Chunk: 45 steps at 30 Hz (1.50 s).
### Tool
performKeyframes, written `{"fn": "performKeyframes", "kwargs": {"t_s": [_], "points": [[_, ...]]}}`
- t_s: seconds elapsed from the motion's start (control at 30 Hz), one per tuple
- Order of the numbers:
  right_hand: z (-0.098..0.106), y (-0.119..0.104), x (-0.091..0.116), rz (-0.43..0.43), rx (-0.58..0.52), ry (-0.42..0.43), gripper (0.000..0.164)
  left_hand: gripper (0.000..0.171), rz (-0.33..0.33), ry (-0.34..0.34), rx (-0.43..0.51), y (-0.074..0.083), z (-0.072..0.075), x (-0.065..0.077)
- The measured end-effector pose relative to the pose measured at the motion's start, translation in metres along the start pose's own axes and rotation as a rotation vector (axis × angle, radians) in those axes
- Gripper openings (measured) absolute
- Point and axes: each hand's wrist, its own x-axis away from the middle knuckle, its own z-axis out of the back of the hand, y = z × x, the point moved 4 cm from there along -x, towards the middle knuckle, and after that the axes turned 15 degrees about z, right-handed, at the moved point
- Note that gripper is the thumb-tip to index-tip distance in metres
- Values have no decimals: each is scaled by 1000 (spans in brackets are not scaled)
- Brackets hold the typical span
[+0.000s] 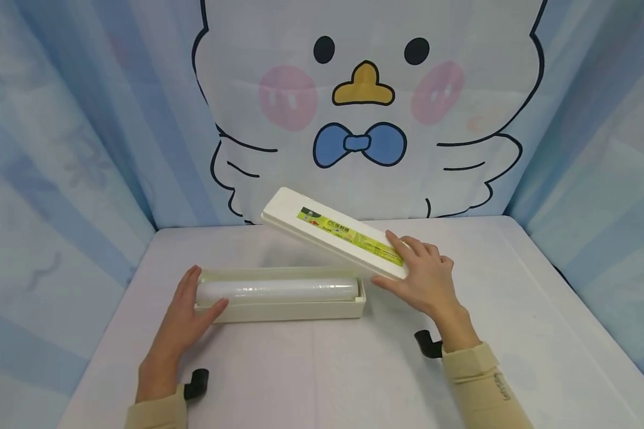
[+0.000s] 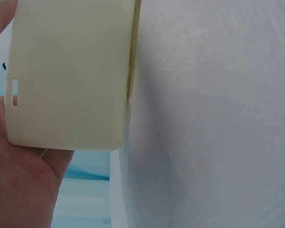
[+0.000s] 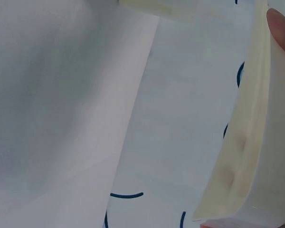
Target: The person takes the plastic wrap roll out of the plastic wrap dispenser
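A cream plastic box (image 1: 290, 311) stands lidless on the white table, a roll of plastic wrap (image 1: 295, 289) lying lengthwise inside. My left hand (image 1: 185, 319) grips the box's left end, thumb over the front wall and fingers behind; the left wrist view shows that box end (image 2: 69, 85) close up. Held by its right end in my right hand (image 1: 426, 274), a long white lid (image 1: 284, 208) with a yellow-green label (image 1: 349, 235) tilts above the box, its left end raised. In the right wrist view, the lid's hollow underside (image 3: 232, 156) shows at the right, near the thumb (image 3: 281, 26).
A white cloth covers the table (image 1: 311, 375). Behind it hangs a curtain (image 1: 365, 185) with a cartoon bird, and blue-striped curtains (image 1: 48, 208) flank both sides. Black wrist mounts (image 1: 197, 384) project inward from both sleeves.
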Motion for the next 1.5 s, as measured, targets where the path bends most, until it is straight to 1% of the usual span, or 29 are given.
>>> {"fn": "performKeyframes", "kwargs": {"t_s": [0.27,0.4,0.53,0.67,0.93,1.1,1.5], "points": [[3,13,11,-76,26,39,95,101,-10,2,-4,1,1,3],[4,19,17,-123,32,43,95,100,-16,4,-3,2,1,3],[5,25,24,-152,37,37,95,100,-15,6,-7,1,0,3],[6,30,31,-176,42,31,96,101,-11,4,-5,1,0,3],[8,40,42,-203,62,31,98,104,22,-4,-7,-1,-2,2],[9,48,48,-215,69,30,99,103,14,9,-1,-1,-1,2],[6,64,63,-277,88,14,103,104,19,0,6,-2,-2,1]]}}
